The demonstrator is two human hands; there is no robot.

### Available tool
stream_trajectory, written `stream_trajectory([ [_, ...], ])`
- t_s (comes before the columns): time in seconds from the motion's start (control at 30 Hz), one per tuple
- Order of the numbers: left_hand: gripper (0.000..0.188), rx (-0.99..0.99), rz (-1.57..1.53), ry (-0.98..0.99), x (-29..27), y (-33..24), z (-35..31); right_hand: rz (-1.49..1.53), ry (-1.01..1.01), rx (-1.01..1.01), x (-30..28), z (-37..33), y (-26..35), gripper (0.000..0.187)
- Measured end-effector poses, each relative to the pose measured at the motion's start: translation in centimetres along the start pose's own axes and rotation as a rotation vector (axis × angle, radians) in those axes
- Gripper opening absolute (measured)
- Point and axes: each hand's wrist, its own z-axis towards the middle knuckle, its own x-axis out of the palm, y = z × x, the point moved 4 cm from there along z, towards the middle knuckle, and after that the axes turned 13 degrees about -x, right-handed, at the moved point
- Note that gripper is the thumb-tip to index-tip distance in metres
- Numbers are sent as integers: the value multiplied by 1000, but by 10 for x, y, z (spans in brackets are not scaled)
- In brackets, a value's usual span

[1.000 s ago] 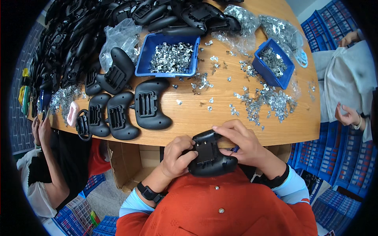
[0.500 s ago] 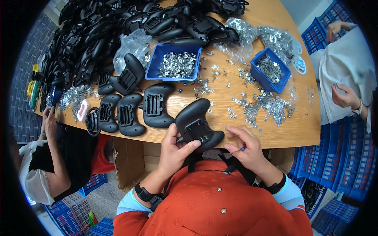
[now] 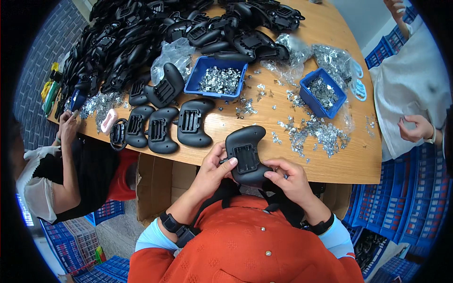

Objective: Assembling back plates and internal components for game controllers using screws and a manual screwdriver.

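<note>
A black game controller (image 3: 247,153) is held at the table's front edge, its back turned up and the battery compartment uncovered. My left hand (image 3: 212,170) grips its left side, thumb on top and fingers partly hidden beneath. At the lower right grip, my right hand (image 3: 290,178) closes thumb and forefinger on the edge; whether something small is also in those fingers cannot be seen. Left of it stand similar controllers, one (image 3: 194,123) nearest and another (image 3: 163,130) beside it, also with uncovered battery compartments.
Blue bins of small metal pieces, one larger (image 3: 188,86) and one smaller (image 3: 325,109), stand beyond my hands. Loose metal pieces (image 3: 318,137) lie scattered on the table (image 3: 347,162). A heap of black controllers (image 3: 137,45) fills the far left. One person sits left, another stands right.
The controller has turned more upright, its compartment facing up. My right hand has come in from the right and now touches its lower right grip. The left hand keeps its hold.
</note>
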Motion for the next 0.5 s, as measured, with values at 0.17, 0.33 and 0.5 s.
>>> stream_trajectory([
  [0.17, 50, 29, 50, -2, 3, 1, 0, -41, -25, -23, -1, -2, -3, 27],
  [0.33, 53, 91, 108, -4, 4, 3, 0, -70, -59, -71, -3, -4, -8, 26],
  [0.5, 52, 122, 133, -19, 5, 2, -2, -35, -102, -118, -2, -5, -12, 25],
])
